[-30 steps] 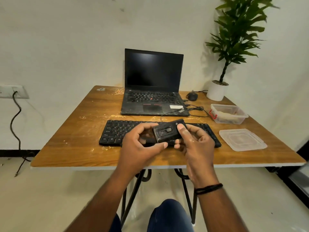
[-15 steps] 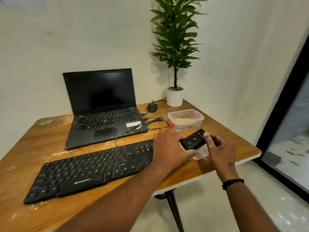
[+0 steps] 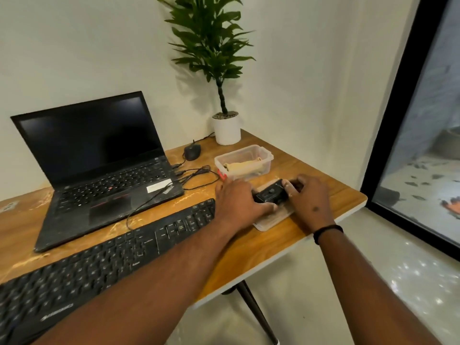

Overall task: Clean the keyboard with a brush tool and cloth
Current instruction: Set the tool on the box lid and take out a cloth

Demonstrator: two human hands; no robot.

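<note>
Item: black brush tool (image 3: 270,194), held betw. left hand (image 3: 239,199) & right hand (image 3: 308,199), both grips clamped on it. Since 1 s ago: carried from above keyboard (image 3: 104,260) to clear lid (image 3: 271,220) at table (image 3: 331,195) edge. Likely being set down or opened; brushing not yet begun.

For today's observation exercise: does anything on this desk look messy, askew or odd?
Yes. Pale crumbs or scuffs streak the wooden table beside the keyboard and laptop; which, I cannot tell. The plastic container stands open.
</note>
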